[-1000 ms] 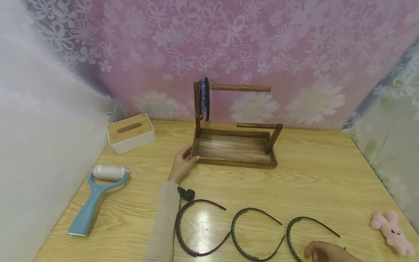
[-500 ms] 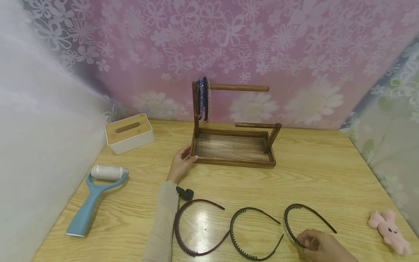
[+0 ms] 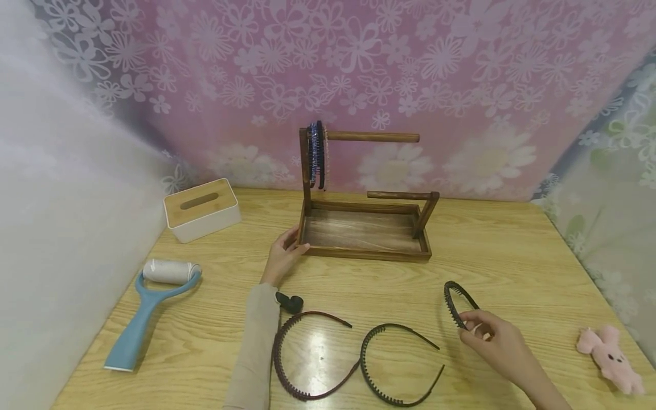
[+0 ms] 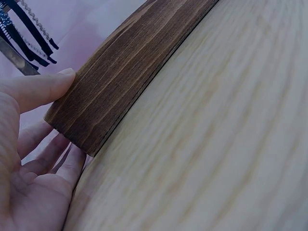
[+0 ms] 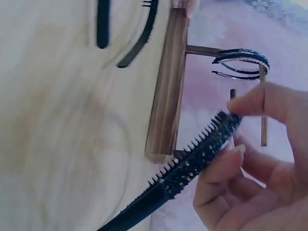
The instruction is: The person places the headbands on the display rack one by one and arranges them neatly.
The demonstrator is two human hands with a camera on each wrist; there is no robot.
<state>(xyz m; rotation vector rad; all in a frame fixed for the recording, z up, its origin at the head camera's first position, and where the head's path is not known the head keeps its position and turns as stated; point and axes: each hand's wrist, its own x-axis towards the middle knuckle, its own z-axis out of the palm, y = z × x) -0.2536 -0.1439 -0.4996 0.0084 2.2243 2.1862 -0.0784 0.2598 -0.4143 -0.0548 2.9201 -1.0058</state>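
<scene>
My right hand [image 3: 499, 344] pinches a black toothed headband [image 3: 452, 306] between thumb and fingers, held above the right side of the table. In the right wrist view its outer face is covered in small glittery stones [image 5: 192, 166]. My left hand [image 3: 282, 259] grips the front left corner of a dark wooden rack [image 3: 364, 230], thumb on the edge and fingers at the end. The rack has a tray base and two horizontal bars. On the upper bar [image 3: 379, 136], several headbands [image 3: 316, 156] hang against the left post. The lower bar [image 3: 397, 195] points left from a short post.
A dark red headband [image 3: 278, 361] and a black headband [image 3: 365, 364] lie on the table [image 3: 512, 256] at the front. On the left are a tissue box [image 3: 202, 210] and a blue lint roller [image 3: 138, 324]. A pink plush toy [image 3: 610, 360] lies far right.
My right hand has reached the rightmost headband, taken hold of it and lifted it off the table, up toward the rack. My left hand stays at the rack's corner.
</scene>
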